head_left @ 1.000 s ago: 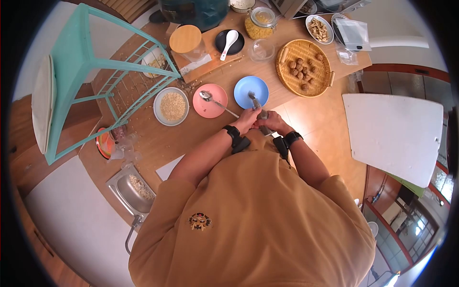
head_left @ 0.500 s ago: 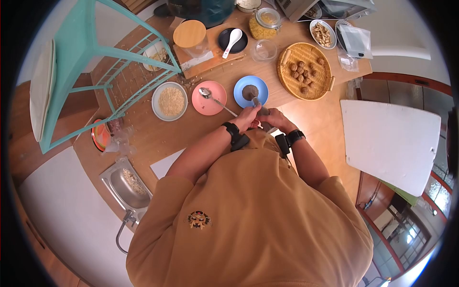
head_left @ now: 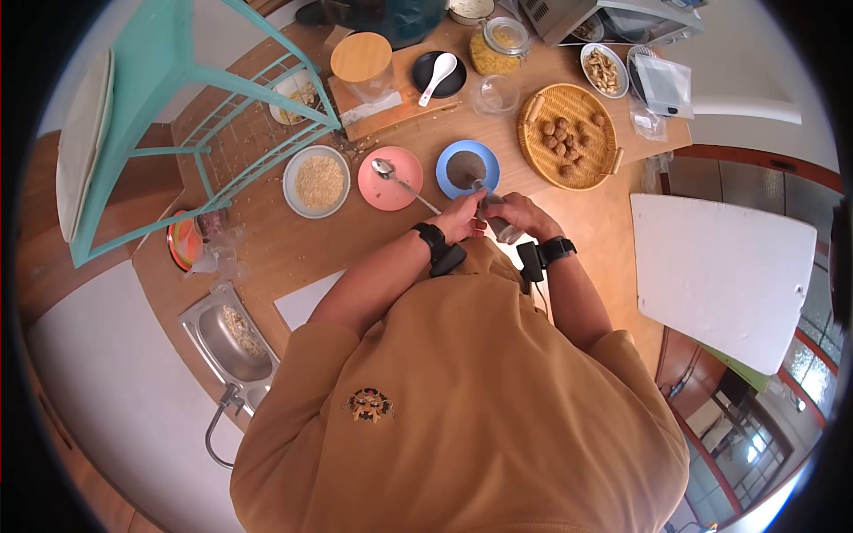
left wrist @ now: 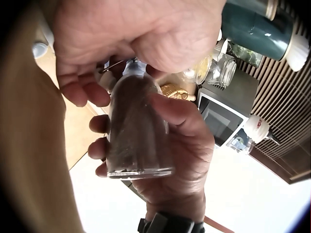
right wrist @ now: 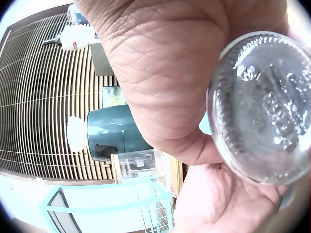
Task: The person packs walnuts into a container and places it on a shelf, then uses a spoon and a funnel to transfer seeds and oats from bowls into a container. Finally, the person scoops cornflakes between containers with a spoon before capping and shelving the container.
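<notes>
A clear glass bottle (left wrist: 138, 126), dark inside, points neck-down toward the blue plate (head_left: 442, 174) in the head view. On that plate lies a pile of dark, fine grains (head_left: 462, 167), the bottle's mouth at its near edge. My right hand (head_left: 524, 215) wraps round the bottle's body; in the left wrist view its thumb lies along one side and its fingertips show on the other. My left hand (head_left: 459, 219) holds the bottle near its neck, the palm hiding part of it. The right wrist view shows the bottle's round base close up.
Left of the blue plate are a pink plate (head_left: 378, 194) with a metal spoon (head_left: 384, 167) and a bowl of oats (head_left: 318, 182). A wicker basket (head_left: 533, 147) of walnuts stands right. Behind are a jar (head_left: 499, 46) and a black dish (head_left: 455, 82). A turquoise chair (head_left: 173, 67) rises at left.
The dark pile on the blue plate has grown from almost nothing to a wide heap. My right hand has shifted slightly right and up with the bottle's base.
</notes>
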The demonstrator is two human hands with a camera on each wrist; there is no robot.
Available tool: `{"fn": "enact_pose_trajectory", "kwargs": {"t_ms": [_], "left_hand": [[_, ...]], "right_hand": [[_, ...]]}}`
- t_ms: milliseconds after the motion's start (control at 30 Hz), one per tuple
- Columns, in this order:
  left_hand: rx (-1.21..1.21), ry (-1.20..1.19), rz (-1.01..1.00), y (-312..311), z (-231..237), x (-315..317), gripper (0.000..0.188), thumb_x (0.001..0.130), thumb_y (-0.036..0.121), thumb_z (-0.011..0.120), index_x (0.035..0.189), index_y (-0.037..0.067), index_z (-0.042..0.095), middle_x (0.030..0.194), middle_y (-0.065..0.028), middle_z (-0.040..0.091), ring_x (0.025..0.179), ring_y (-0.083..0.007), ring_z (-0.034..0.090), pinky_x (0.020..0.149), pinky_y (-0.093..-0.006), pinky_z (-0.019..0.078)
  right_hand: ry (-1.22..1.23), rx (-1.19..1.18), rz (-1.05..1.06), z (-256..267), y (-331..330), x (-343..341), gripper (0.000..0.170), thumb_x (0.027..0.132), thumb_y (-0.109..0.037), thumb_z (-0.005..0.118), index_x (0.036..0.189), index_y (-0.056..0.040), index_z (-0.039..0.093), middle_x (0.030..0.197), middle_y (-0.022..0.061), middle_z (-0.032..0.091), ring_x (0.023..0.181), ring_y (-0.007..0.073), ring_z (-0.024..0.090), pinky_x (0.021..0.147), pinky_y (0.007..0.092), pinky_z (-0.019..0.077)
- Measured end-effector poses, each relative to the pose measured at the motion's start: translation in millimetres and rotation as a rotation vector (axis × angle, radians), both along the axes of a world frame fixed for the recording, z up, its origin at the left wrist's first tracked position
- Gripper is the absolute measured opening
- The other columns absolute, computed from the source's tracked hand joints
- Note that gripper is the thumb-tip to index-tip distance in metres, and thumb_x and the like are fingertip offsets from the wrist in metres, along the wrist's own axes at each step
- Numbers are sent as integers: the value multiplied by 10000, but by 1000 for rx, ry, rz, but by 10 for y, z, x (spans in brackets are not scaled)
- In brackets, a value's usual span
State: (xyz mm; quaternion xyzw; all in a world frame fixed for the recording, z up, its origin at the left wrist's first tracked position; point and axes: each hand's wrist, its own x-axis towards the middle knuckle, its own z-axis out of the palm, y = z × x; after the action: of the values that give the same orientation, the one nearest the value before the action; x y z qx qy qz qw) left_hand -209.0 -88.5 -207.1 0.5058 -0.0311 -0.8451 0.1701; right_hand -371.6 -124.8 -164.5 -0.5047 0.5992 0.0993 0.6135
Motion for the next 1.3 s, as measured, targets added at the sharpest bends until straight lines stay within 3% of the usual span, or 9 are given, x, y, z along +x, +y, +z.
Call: {"fn": "enact_pose_trajectory", "kwargs": {"t_ms": [267, 500, 600, 667, 767, 1100, 1300], "left_hand": [[34, 206, 117, 11, -158, -35, 400, 955, 458, 348, 1072, 135, 554, 952, -26, 589, 782, -171, 534, 620, -318, 439], [39, 358, 209, 40, -295, -71, 414, 954, 448, 312, 1089, 138, 550, 986, -28, 599, 843, -169, 562, 664, -311, 463], [-2, 484, 279, 57, -321, -86, 416, 954, 430, 311, 1134, 128, 534, 1050, -43, 595, 933, -189, 580, 743, -335, 492], [-24, 467, 352, 51, -133, -91, 437, 953, 411, 301, 1181, 99, 506, 1127, -68, 580, 1023, -224, 578, 846, -379, 490], [-72, 553, 381, 35, 144, -67, 449, 952, 386, 297, 1210, 70, 483, 1170, -91, 567, 1060, -252, 569, 901, -403, 471], [-79, 627, 455, 66, 308, -112, 448, 945, 361, 301, 1207, 42, 476, 1163, -136, 562, 1029, -292, 574, 884, -414, 473], [-136, 686, 490, 108, 143, -159, 474, 936, 393, 336, 1200, 23, 471, 1134, -137, 567, 1006, -288, 574, 863, -403, 474]], "right_hand": [[-85, 89, -81, 560, -118, 100, 520, 681, -378, 642, 932, 77, 627, 771, 151, 653, 626, 220, 663, 456, 298, 554], [-81, 32, -65, 694, -180, 131, 511, 699, -411, 628, 908, 55, 639, 739, 136, 657, 578, 198, 657, 453, 286, 546], [-63, 3, -51, 730, -193, 150, 521, 708, -433, 620, 901, 51, 642, 724, 132, 657, 563, 191, 652, 449, 276, 537], [-56, -7, -35, 764, -204, 167, 527, 713, -444, 616, 896, 49, 644, 718, 132, 656, 558, 188, 649, 446, 273, 532], [-52, -25, -18, 826, -211, 192, 542, 713, -466, 615, 870, 51, 651, 698, 132, 651, 547, 187, 642, 442, 275, 530], [-8, -98, 22, 986, -245, 215, 548, 696, -476, 618, 813, 58, 664, 667, 132, 642, 525, 185, 626, 427, 272, 505], [15, -100, 70, 1000, -293, 254, 529, 695, -466, 611, 781, 53, 664, 648, 123, 637, 528, 176, 622, 431, 268, 496]]}}
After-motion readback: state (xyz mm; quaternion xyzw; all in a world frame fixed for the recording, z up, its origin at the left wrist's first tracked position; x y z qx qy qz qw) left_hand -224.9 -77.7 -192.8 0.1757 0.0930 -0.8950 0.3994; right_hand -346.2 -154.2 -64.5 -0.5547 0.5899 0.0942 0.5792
